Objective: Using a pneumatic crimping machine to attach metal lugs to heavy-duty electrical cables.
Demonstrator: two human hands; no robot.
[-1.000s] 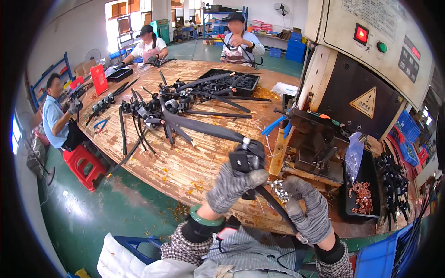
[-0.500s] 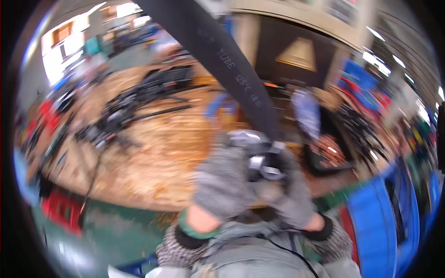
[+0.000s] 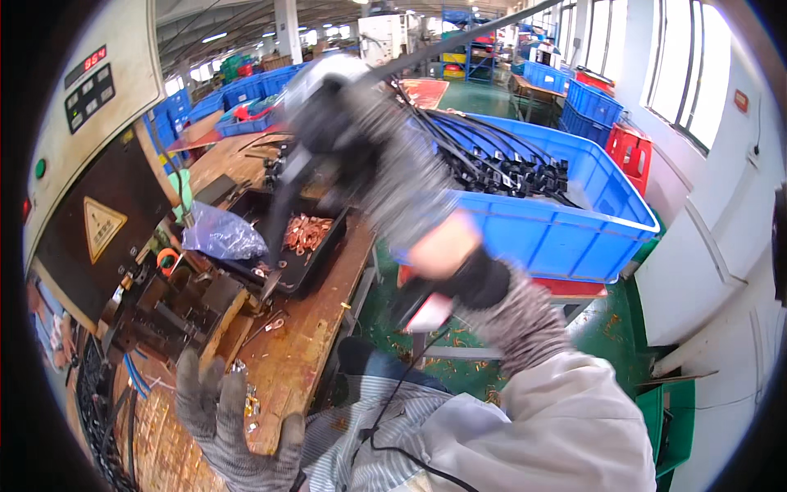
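Observation:
My right hand [image 3: 361,139], in a grey knit glove and smeared by motion, is raised and closed around a black cable [image 3: 467,37]. The cable runs off toward the upper right, and a blurred dark length hangs below the hand. Behind the raised arm is a blue bin [image 3: 549,242] holding several black cables with connectors [image 3: 508,172]. My left hand [image 3: 234,435], gloved alike, is over the near edge of the wooden workbench [image 3: 316,328] with its fingers spread and nothing in them. Small metal terminals [image 3: 252,406] lie beside its fingers.
At the left stands a press machine [image 3: 61,221] with a warning triangle and a metal die [image 3: 176,316]. A black tray [image 3: 316,266] holds copper terminals [image 3: 307,234] and a clear plastic bag [image 3: 221,234]. More blue bins [image 3: 594,102] and a red stool [image 3: 630,156] stand farther right.
My view has swung right, toward the blue bin. Both hands were together at a black tube or cable; now the left is apart and open, and the right is raised with the cable.

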